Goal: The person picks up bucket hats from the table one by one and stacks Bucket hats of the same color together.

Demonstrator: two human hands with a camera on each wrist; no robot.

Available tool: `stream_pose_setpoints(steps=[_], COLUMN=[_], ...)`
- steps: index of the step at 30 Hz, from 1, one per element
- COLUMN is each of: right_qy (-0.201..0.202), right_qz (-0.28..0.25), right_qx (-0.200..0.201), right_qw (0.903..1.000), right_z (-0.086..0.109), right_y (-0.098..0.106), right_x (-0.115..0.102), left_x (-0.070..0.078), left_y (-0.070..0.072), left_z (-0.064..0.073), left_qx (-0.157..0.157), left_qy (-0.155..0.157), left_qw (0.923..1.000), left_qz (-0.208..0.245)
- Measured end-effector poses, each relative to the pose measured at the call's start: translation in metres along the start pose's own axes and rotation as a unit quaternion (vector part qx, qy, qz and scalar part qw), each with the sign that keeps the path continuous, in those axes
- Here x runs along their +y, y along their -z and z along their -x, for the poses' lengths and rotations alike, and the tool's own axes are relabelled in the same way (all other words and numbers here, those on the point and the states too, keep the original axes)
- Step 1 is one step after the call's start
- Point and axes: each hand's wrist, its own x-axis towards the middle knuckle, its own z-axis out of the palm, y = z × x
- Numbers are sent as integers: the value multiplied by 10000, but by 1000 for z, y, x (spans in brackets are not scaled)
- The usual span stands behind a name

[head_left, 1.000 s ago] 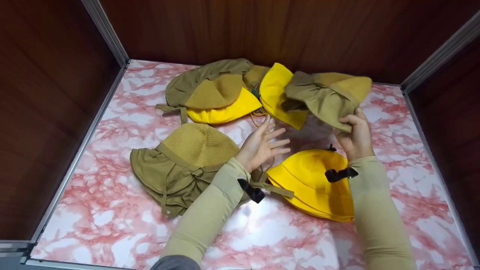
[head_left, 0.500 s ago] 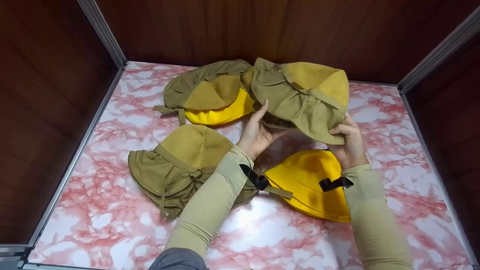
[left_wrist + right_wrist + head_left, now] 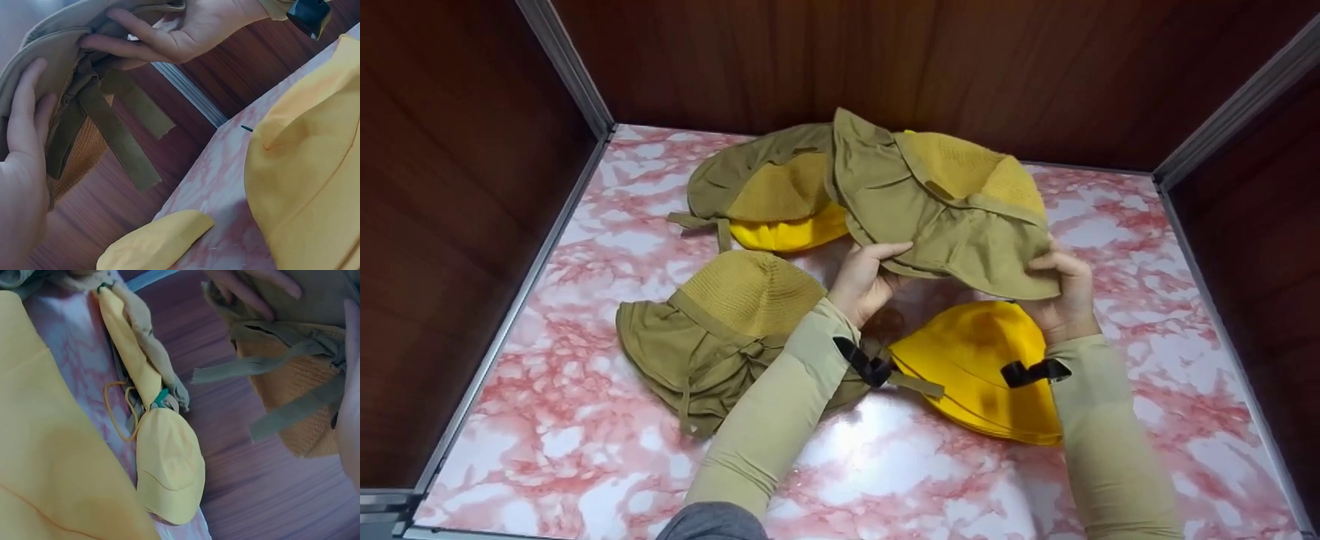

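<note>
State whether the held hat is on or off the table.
Off the table: left hand and right hand hold the hat up, its ties hanging free.

– Obscured, far left?
– Yellow fabric hat (image 3: 789, 232): right end behind the held olive-and-tan fabric sun hat (image 3: 937, 202).
– Near right?
– Yellow fabric bucket hat (image 3: 975, 360): partly behind the pale-olive right sleeve (image 3: 1110, 427); cut off in both wrist views.
– Hands?
– Left hand (image 3: 864, 283), right hand (image 3: 1069, 298): some fingers hidden under the sun hat, head view.
</note>
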Motion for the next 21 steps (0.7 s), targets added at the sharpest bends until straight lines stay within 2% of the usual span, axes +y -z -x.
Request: stream_pose_setpoints(steps=[6, 8, 12, 15, 18, 21], right_qy=[-238, -210, -10, 232, 477, 535], right_qz=[-358, -697, -1680, -2099, -1922, -1683], right_qx=[298, 340, 395, 720, 1336, 1824], right_qw=[9986, 9968, 9850, 9748, 9711, 9672], right_z=[2, 2, 1, -2, -3, -3], right_y=[2, 2, -3, -10, -18, -26], right_x=[1, 4, 14, 25, 37, 49], left_x=[-2, -3, -7, -11, -17, -24], left_y=[4, 4, 5, 4, 3, 2], left_z=[7, 8, 10, 10, 12, 13], left_qx=[-119, -54, 150, 296, 445, 555], left_qy=[-379, -525, -849, -1082, -1196, -1230], left_qw=[9990, 9983, 9961, 9936, 9918, 9908], left_qz=[-226, -236, -176, -113, -98, -105])
